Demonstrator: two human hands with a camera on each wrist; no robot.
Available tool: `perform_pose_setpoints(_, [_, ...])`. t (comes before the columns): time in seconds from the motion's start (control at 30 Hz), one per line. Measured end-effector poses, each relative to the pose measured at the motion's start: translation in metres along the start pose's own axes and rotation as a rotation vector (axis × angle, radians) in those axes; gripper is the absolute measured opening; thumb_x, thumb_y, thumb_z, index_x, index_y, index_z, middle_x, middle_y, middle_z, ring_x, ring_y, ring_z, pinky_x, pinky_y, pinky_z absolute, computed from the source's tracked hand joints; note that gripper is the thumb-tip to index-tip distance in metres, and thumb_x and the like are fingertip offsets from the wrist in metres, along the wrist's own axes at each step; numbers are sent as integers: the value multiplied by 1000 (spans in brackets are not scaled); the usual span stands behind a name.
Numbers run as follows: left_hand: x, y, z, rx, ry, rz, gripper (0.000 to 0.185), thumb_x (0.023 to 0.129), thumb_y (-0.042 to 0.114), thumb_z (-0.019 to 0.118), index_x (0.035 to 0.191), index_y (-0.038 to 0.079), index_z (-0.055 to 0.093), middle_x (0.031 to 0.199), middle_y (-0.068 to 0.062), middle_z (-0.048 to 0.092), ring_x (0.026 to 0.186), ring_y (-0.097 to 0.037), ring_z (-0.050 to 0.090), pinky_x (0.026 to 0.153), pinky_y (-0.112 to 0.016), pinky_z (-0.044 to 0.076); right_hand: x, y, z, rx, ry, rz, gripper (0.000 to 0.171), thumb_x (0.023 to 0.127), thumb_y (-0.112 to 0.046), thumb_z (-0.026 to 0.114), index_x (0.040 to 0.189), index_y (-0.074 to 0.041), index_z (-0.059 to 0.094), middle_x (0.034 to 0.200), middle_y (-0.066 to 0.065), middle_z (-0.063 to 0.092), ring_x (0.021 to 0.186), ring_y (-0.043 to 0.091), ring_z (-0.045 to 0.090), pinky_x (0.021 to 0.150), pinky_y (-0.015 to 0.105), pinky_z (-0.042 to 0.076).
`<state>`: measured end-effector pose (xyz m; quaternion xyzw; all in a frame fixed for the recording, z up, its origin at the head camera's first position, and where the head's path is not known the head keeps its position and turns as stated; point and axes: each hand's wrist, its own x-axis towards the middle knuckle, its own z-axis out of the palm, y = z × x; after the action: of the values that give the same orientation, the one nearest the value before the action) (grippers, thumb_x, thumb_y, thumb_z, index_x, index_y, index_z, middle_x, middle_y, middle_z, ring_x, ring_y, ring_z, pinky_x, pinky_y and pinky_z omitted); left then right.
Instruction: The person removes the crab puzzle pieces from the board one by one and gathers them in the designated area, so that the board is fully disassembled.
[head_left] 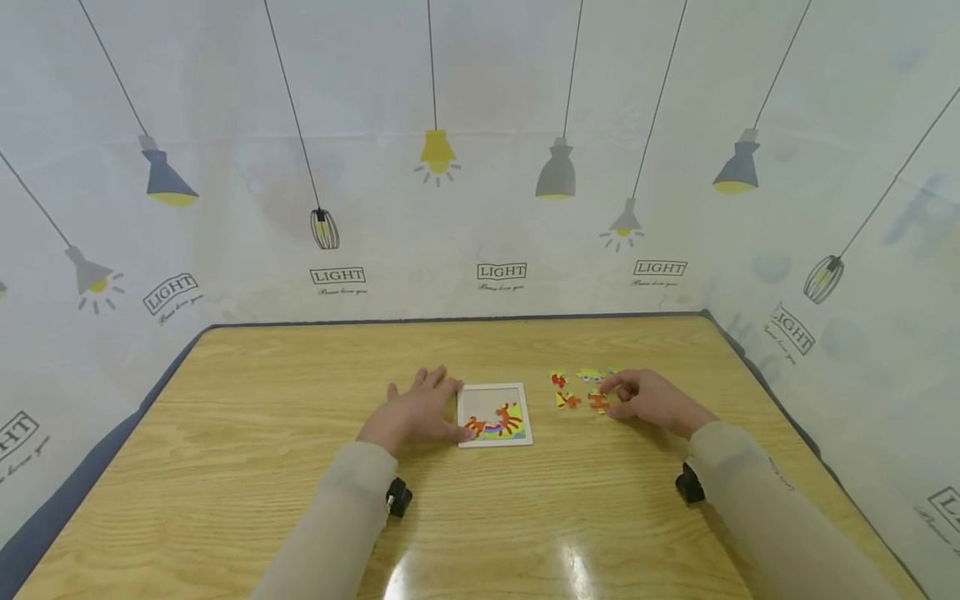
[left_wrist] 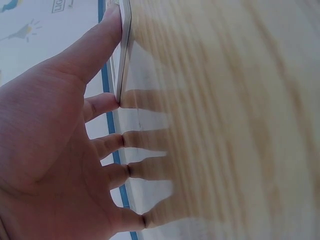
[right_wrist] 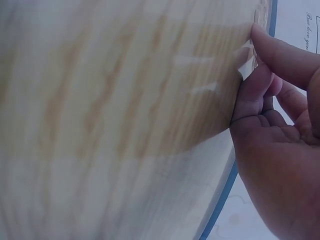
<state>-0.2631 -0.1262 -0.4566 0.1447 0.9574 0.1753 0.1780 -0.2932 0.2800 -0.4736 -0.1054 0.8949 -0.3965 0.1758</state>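
Observation:
A square puzzle tray [head_left: 491, 443] with a white border lies flat on the table, its lower part filled with orange, yellow and rainbow-coloured pieces. My left hand [head_left: 416, 414] is spread beside it, thumb over the lower left corner and index fingertip at the upper left corner. In the left wrist view the other fingertips of the left hand [left_wrist: 55, 145] rest on the tabletop. My right hand [head_left: 656, 402] is at the loose pieces, thumb and index finger around an orange puzzle piece [head_left: 597, 402]. Its other fingers curl against the table in the right wrist view.
Left of that piece lie a red-and-yellow piece [head_left: 558, 379] and an orange-and-yellow piece [head_left: 567, 401]. A yellow piece [head_left: 588, 376] with blue and white sits behind it, partly near the right fingers. Beyond the wooden table [head_left: 300, 500] hangs a lamp-patterned cloth [head_left: 480, 225].

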Motion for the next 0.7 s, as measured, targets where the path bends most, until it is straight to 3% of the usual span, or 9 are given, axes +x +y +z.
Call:
perform_pose_setpoints(0.27, [1, 2, -1, 5, 1, 1, 95, 91, 63, 76, 166, 23, 36, 181, -13, 11, 168, -43, 4, 125, -82, 1, 0, -9, -12, -22, -48, 8, 48, 94, -9, 77, 137, 4, 63, 95, 4, 54, 86, 17, 49, 75, 31, 44])
perform_pose_setpoints(0.43, [2, 1, -1, 9, 3, -8, 95, 90, 63, 77, 166, 23, 37, 181, -13, 12, 168, -42, 4, 125, -82, 1, 10, -51, -17, -116, -37, 19, 43, 97, -9, 71, 137, 4, 62, 97, 9, 67, 82, 20, 66, 79, 37, 60])
perform_pose_setpoints(0.57, [2, 1, -1, -4, 1, -10, 94, 90, 62, 77, 166, 23, 37, 181, -12, 12, 168, -42, 3, 125, -82, 0, 17, -92, 6, -86, -54, 5, 41, 100, -16, 72, 136, 1, 63, 98, 15, 74, 82, 24, 73, 82, 44, 63])
perform_pose_setpoints(0.7, [1, 2, -1, -8, -2, -9, 95, 90, 63, 78, 166, 22, 37, 181, -13, 12, 168, -42, 3, 125, -82, 0, 21, -112, 40, 25, -97, -10, 41, 100, -19, 75, 136, -1, 64, 98, 18, 75, 78, 23, 71, 77, 40, 63])
